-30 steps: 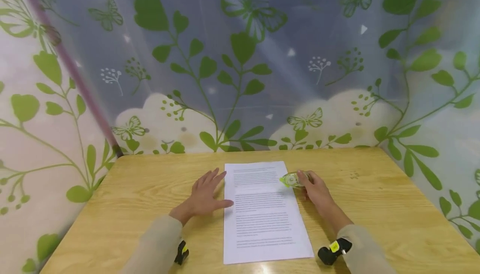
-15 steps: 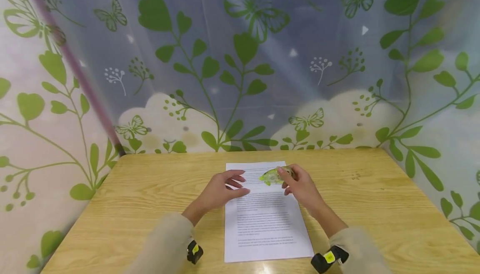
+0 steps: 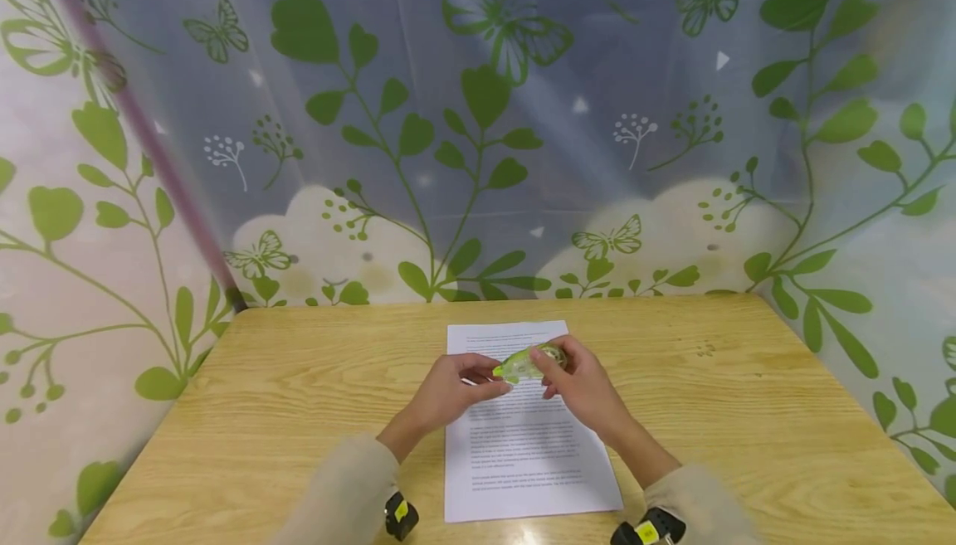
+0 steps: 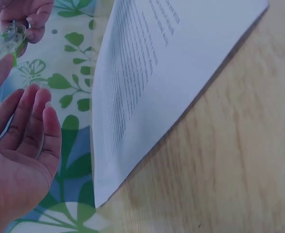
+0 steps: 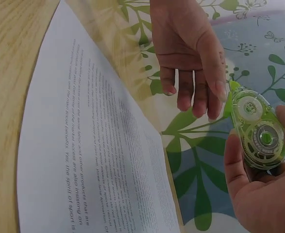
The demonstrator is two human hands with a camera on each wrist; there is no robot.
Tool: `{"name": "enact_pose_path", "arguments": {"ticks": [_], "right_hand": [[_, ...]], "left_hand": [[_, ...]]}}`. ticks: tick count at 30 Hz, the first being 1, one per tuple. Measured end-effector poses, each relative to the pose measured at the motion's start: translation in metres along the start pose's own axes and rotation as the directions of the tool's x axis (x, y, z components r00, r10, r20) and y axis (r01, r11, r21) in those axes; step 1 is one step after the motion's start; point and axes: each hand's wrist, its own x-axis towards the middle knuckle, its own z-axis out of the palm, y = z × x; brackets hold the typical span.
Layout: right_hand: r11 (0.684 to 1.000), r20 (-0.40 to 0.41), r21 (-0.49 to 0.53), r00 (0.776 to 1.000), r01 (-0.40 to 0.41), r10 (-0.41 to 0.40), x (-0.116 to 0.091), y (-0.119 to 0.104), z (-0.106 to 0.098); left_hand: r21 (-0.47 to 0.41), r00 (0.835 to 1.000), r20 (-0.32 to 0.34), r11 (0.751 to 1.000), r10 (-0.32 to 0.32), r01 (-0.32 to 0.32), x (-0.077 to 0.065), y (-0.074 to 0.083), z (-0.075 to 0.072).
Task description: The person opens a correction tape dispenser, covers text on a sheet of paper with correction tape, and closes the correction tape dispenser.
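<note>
A clear green correction tape (image 5: pixel 259 128) is held in my right hand (image 3: pixel 590 383), gripped between thumb and fingers above the printed sheet (image 3: pixel 523 454). Two reels show through its see-through case. Its bright green tip points left, toward my left hand (image 3: pixel 448 396). That hand's thumb is right by the tip; whether they touch I cannot tell. In the right wrist view the left fingers (image 5: pixel 185 92) hang fairly straight, with nothing between them. The sheet lies flat on the wooden table (image 3: pixel 299 379), its upper lines partly covered by both hands.
A patterned curtain (image 3: pixel 403 130) with green leaves and butterflies stands behind the table's far edge and along both sides. Black wrist cameras sit on the left (image 3: pixel 401 516) and right (image 3: pixel 648 528) wrists.
My right hand has carried the correction tape leftward over the sheet. My left hand has left the sheet's left edge, moved right and come up to the tape's tip.
</note>
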Motion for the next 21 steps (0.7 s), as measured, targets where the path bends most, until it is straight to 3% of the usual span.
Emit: {"name": "enact_pose_path", "arguments": {"ticks": [11, 21], "right_hand": [[1.000, -0.004, -0.008, 1.000, 0.004, -0.004, -0.019, -0.031, 0.007], [1.000, 0.004, 0.007, 1.000, -0.007, 0.007, -0.016, -0.021, 0.010]], "left_hand": [[-0.016, 1.000, -0.007, 1.000, -0.006, 0.006, -0.004, 0.004, 0.004], [-0.072, 1.000, -0.016, 0.997, -0.025, 0.024, -0.007, 0.000, 0.005]]}}
